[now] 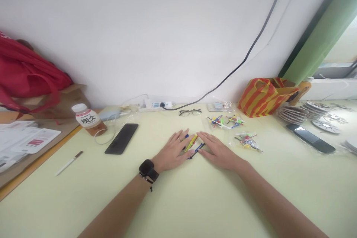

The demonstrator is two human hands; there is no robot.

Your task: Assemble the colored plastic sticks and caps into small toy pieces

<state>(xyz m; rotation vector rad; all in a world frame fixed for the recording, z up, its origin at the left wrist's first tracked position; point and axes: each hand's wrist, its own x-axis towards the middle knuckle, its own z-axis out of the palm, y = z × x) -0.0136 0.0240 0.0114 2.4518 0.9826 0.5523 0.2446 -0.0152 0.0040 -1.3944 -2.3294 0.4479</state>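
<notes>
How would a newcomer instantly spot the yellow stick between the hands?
On the pale table, the left hand and the right hand lie angled toward each other. Between them is a small cluster of coloured sticks. The yellow stick is the bright one, set apart by colour from the dark blue stick beside it.

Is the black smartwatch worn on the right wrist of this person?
No, the black smartwatch sits just behind the left hand, and no watch shows behind the right hand.
</notes>
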